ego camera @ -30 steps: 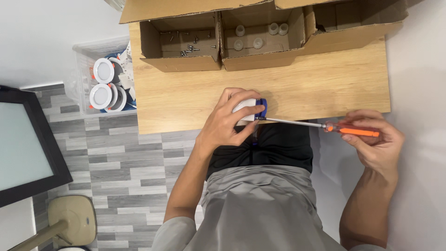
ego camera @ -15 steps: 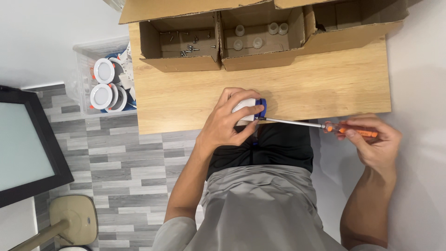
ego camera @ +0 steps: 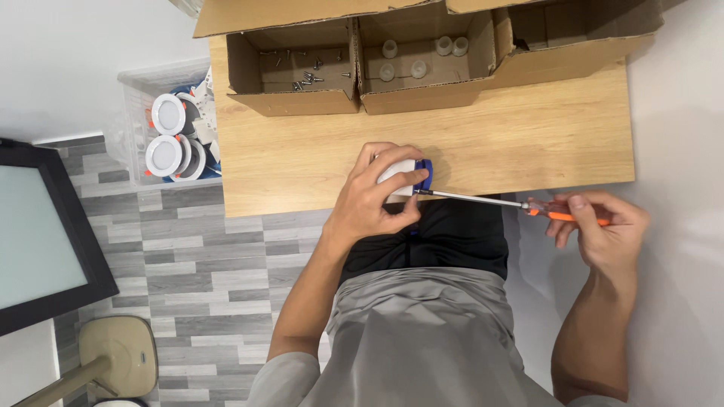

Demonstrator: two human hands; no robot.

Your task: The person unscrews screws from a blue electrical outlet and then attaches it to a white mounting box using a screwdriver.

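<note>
We see the left hand (ego camera: 373,200) wrapped over a small white and blue fitting (ego camera: 411,175), gripping it with fingers curled on top and the thumb below, right at the near edge of the wooden table (ego camera: 528,143). The right hand (ego camera: 603,230) is clenched around the orange handle of a screwdriver (ego camera: 520,205), held out past the table's corner; its slim metal shaft runs almost level to the left, and the tip meets the fitting just below the blue part. Both hands sit above the person's lap, with black and grey clothing beneath them. Along the far side of the table stand open cardboard boxes: the left box (ego camera: 302,102) holds loose screws (ego camera: 305,74), the middle box (ego camera: 418,96) holds several small pale round pieces (ego camera: 415,69). To the left of the table, on the grey plank floor, a clear plastic bin (ego camera: 136,128) contains round white downlights (ego camera: 167,136) with orange clips. A dark-framed screen (ego camera: 45,234) lies at the left edge.
</note>
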